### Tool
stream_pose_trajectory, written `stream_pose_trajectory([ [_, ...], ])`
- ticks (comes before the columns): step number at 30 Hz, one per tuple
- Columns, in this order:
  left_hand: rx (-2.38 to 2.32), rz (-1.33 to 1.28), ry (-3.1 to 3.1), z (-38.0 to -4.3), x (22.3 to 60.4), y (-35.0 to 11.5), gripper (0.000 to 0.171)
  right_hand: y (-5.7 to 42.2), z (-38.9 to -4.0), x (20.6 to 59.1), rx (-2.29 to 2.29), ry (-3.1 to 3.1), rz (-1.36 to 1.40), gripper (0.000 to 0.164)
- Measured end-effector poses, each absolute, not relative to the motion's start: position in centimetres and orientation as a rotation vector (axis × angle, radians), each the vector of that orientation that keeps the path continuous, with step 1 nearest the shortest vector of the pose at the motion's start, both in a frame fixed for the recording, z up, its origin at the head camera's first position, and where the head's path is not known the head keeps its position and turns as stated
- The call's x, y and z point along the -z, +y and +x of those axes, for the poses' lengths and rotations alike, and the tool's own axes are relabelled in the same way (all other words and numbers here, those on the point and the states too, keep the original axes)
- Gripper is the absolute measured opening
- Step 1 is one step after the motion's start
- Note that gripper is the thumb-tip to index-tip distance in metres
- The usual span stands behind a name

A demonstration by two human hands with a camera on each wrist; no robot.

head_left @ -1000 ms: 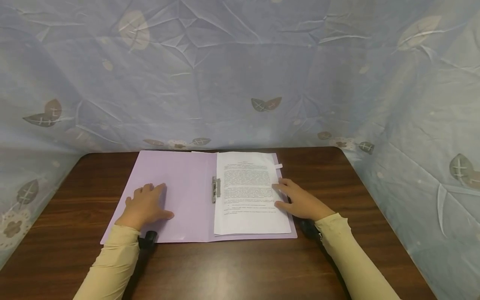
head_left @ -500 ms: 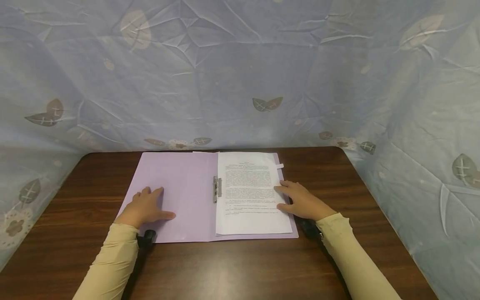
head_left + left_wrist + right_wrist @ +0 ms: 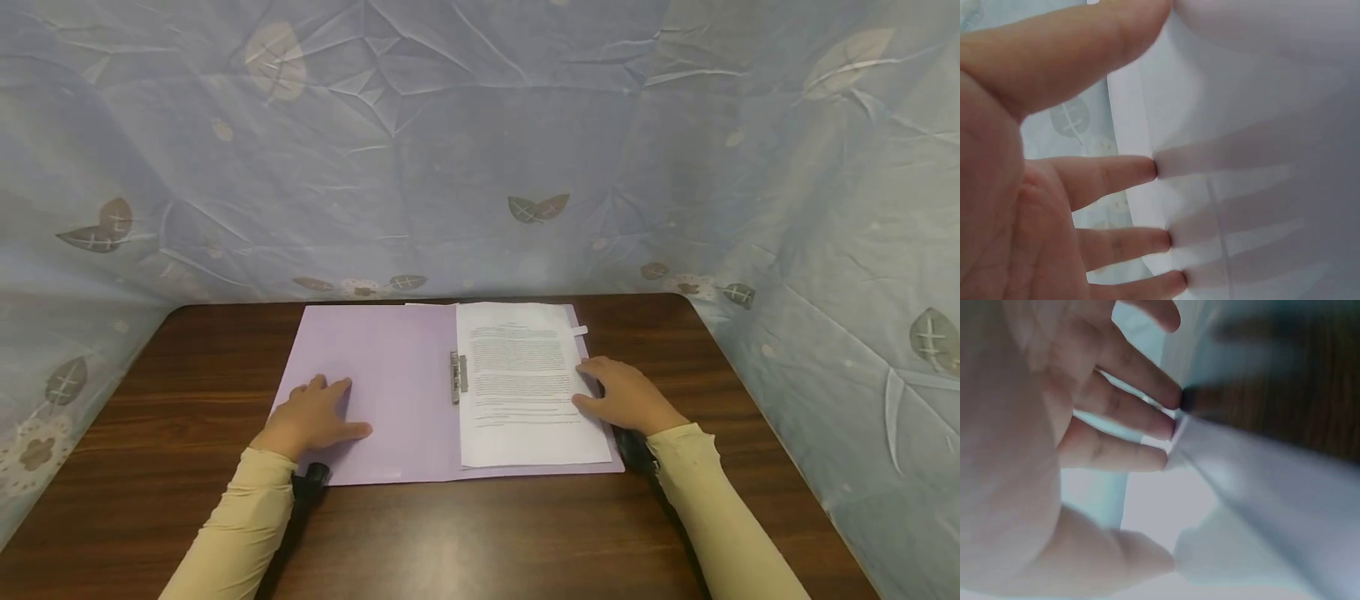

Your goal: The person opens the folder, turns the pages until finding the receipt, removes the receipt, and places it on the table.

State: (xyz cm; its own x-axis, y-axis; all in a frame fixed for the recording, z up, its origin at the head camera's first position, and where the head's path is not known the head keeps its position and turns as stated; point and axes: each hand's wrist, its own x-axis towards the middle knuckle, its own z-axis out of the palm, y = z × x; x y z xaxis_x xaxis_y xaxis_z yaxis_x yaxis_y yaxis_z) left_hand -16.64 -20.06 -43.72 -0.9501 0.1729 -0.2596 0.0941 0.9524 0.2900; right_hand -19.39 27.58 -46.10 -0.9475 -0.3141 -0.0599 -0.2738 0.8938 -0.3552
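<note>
A light purple folder (image 3: 397, 358) lies spread flat on the table in the head view. Printed white sheets (image 3: 534, 367) rest on its right half, beside a metal clip (image 3: 455, 379) along the spine. My left hand (image 3: 311, 419) is spread over the left cover; in the left wrist view its straight fingertips (image 3: 1146, 167) touch the surface. At the right edge of the sheets, my right hand (image 3: 624, 398) has its fingers extended. The right wrist view shows fingertips (image 3: 1163, 428) at the folder's edge and the thumb (image 3: 1141, 559) touching the paper.
A small white tab (image 3: 580, 331) sticks out at the folder's upper right. The dark wooden table (image 3: 465, 533) carries everything. Patterned bluish cloth (image 3: 465, 150) hangs behind and along the sides. A black strap piece (image 3: 311, 479) sits at the left wrist.
The folder and its sheets have slid to the right over the last half second, and both hands have shifted right with them. The view itself has drifted slightly.
</note>
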Motion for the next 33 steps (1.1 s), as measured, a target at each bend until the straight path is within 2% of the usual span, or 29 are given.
stream_pose_trajectory([
  [14,-0.483,0.403,2.855,-16.3,43.6,-17.7,0.077,30.8,-19.8,45.4,0.558,2.896,-0.195,0.067],
  [18,-0.474,0.404,2.880,-16.3,43.8,-17.5,0.080,31.4,-20.0,45.5,0.560,2.886,-0.184,0.067],
  [27,-0.523,0.383,2.878,-16.7,44.6,-18.8,0.100,31.2,-20.1,45.2,0.581,2.874,-0.230,0.065],
  [33,-0.597,0.378,2.798,-17.0,45.0,-19.2,0.101,31.0,-19.9,45.1,0.583,2.867,-0.228,0.065],
])
